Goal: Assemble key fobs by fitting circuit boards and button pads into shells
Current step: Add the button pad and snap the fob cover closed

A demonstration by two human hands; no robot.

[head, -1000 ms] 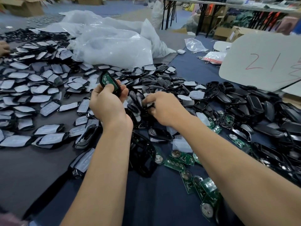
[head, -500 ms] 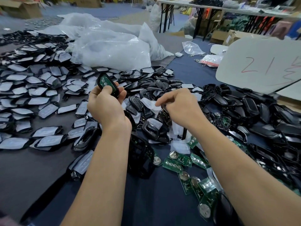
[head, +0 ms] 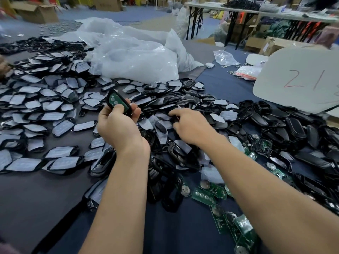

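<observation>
Shells [head: 293, 123] blanket dark cloth [head: 174, 233] before folding tables [head: 216, 6].

Crumpled clear plastic bags [head: 135, 57], white board marked 21 [head: 278, 70], cardboard box [head: 36, 13], folding table [head: 207, 6]

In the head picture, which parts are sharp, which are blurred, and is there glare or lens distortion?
Head view: the left hand and the shell it holds are fairly sharp; the far table is smeared; the clear plastic bag shows white glare; the wide-angle lens stretches the forearms near the bottom edge; light is soft and shadows are weak.
</observation>
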